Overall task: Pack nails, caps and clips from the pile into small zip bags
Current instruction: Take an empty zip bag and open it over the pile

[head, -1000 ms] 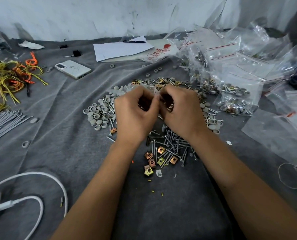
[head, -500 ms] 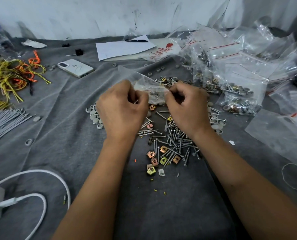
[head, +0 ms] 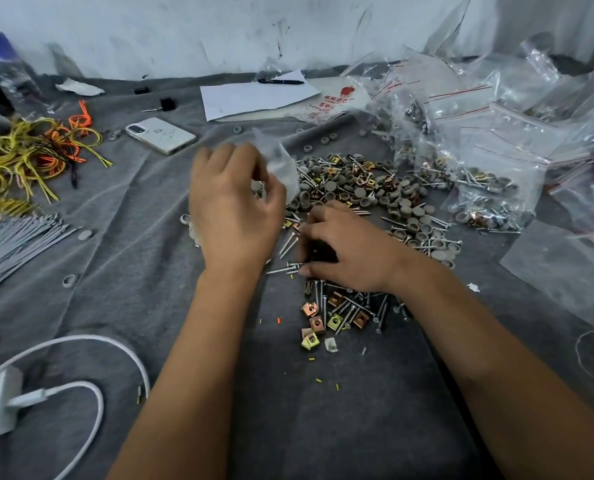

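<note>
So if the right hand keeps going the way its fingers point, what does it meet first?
The right hand points left, low over the cloth. Loose nails lie right at its fingertips, so probably those first; past them stands the left hand, though depth is unclear.

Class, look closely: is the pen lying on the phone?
No. The pen lies on the white paper near the wall; the phone sits apart on the cloth.

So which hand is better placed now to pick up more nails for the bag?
The right hand: it rests low on the nails, fingers curled into them. The left hand is raised and occupied, holding the small clear bag.
</note>
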Demonstrator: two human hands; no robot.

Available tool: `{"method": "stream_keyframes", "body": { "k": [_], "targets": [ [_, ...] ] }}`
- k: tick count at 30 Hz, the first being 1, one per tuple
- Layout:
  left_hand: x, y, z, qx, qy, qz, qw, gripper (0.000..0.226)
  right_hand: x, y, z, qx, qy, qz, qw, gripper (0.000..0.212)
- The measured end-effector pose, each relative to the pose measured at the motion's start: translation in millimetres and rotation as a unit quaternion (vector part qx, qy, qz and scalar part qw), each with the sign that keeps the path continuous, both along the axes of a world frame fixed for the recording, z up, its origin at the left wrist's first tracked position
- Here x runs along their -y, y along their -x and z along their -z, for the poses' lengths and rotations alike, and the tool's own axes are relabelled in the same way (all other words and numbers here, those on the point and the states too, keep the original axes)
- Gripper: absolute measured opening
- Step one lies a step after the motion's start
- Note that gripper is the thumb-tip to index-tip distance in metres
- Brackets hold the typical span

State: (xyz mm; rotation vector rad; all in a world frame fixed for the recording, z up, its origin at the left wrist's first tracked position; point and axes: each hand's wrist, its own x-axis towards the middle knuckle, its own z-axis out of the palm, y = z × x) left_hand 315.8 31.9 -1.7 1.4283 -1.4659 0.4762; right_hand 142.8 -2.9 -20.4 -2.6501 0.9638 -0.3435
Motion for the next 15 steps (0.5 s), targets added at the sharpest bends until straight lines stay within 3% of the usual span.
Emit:
{"method": "stream_keyframes", "body": {
  "k": [3,7,15],
  "targets": [
    [4.9,4.9,10.9,-0.015,-0.126,0.036,0.991,0.009,2.1,1.6,1.6,-0.018,0.023,0.012,1.0,0.027],
    [10.2,5.8,18.9,0.003,-0.184,0.081,0.98,0.007,8.7,11.8,-1.3,0.0,0.023,0.039,0.999,0.023],
    [13.6,6.5,23.1,-0.031,-0.237,0.13,0.962,0.012,17.3,29.0,-6.1,0.19,-0.018,0.104,0.976,0.006]
  ]
}}
